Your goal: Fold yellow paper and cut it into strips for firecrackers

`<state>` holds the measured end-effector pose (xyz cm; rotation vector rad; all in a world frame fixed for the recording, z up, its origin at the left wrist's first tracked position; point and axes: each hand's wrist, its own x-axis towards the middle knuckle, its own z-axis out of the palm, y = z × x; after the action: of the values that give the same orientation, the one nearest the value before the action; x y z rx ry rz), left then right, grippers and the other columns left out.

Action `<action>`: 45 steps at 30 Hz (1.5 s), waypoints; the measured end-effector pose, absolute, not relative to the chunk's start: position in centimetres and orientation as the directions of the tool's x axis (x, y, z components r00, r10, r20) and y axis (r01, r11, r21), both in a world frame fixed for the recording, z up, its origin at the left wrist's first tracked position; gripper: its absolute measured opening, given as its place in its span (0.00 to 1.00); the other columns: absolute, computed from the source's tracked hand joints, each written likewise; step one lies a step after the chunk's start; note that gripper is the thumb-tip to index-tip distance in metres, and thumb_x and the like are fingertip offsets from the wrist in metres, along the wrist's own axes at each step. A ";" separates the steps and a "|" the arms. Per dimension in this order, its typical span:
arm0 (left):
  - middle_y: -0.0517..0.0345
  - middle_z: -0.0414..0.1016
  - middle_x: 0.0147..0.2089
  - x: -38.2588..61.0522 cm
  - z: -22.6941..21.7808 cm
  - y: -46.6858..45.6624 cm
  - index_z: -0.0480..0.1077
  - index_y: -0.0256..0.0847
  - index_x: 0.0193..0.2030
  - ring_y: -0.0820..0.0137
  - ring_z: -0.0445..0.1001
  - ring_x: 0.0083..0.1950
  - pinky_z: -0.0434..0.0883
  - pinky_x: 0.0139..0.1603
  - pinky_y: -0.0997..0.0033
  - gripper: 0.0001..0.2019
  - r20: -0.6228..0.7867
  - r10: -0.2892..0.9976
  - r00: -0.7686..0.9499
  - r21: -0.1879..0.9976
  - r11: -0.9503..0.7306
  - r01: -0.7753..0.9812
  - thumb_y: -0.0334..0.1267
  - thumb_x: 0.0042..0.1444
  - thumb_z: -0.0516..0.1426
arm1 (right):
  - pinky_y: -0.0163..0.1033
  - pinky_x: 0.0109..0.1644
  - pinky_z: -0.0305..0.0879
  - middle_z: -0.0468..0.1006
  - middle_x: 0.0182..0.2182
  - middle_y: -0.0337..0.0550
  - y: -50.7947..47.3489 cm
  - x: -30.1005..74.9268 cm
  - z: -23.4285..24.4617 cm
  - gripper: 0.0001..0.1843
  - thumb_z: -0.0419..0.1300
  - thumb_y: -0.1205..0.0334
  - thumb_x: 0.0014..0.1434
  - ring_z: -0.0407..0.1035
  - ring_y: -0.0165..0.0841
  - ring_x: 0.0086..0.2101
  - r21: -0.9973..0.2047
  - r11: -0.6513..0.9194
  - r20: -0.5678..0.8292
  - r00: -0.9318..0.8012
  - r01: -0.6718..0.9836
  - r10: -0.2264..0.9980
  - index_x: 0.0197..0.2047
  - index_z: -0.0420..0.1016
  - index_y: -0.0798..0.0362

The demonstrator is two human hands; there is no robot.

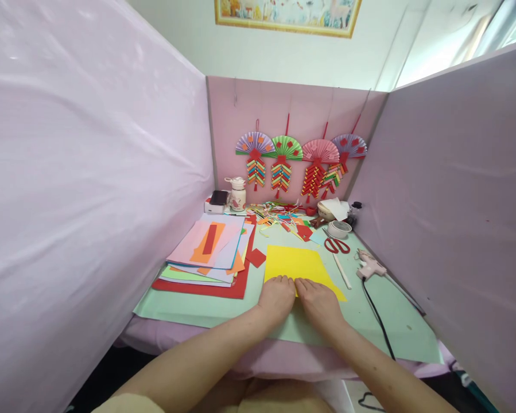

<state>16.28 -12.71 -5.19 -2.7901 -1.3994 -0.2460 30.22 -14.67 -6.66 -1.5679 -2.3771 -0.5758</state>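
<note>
A sheet of yellow paper (295, 261) lies flat on the green table mat, in front of me. My left hand (278, 297) is at the paper's near edge, its fingers curled and closed on it. Right beside it, my right hand (317, 298) grips the same edge with bent fingers. The fingertips of both hands nearly meet at the middle of the edge. My thumbs are hidden beneath the hands, and so is the part of the edge under them. A small red paper square (256, 257) lies just left of the yellow sheet.
Stacked coloured paper (184, 244) lies left. Red-handled scissors (337, 246), a white pen-like tool (342, 271) and a corded glue gun (371, 265) lie right. Paper scraps (279, 212), a bottle (237, 195) and tape rolls (339, 229) sit behind. Paper fan ornaments (287, 148) hang on the back panel.
</note>
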 end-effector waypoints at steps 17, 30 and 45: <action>0.46 0.76 0.51 8.3 -6.1 -12.6 0.73 0.40 0.49 0.58 0.74 0.52 0.70 0.54 0.54 0.14 0.303 0.939 0.161 0.706 -0.335 0.625 0.37 0.61 0.50 | 0.43 0.45 0.72 0.79 0.46 0.50 -18.7 35.7 -6.3 0.26 0.50 0.79 0.53 0.75 0.41 0.44 0.202 0.297 0.590 -0.358 0.933 0.724 0.53 0.70 0.52; 0.45 0.74 0.55 13.2 -5.7 -15.8 0.67 0.38 0.52 0.58 0.74 0.52 0.70 0.53 0.58 0.29 -0.274 0.746 0.607 0.766 0.551 -0.331 0.25 0.40 0.64 | 0.54 0.60 0.61 0.68 0.59 0.50 -21.4 37.0 -10.6 0.38 0.44 0.81 0.52 0.61 0.43 0.59 -0.015 0.365 0.584 -0.288 0.931 0.759 0.65 0.57 0.50; 0.47 0.73 0.55 10.8 -5.1 -14.0 0.66 0.39 0.53 0.58 0.74 0.53 0.68 0.55 0.56 0.28 -0.127 0.795 0.593 0.854 0.392 -0.342 0.31 0.44 0.66 | 0.45 0.39 0.75 0.80 0.43 0.51 -19.6 40.8 -6.6 0.26 0.53 0.49 0.59 0.77 0.41 0.40 -0.995 -0.001 -0.008 0.072 -0.098 0.997 0.57 0.64 0.51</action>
<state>10.79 -13.97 -5.13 -3.3681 -2.1890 -2.9084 40.76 -19.60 -6.58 -1.1735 -1.0820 1.2037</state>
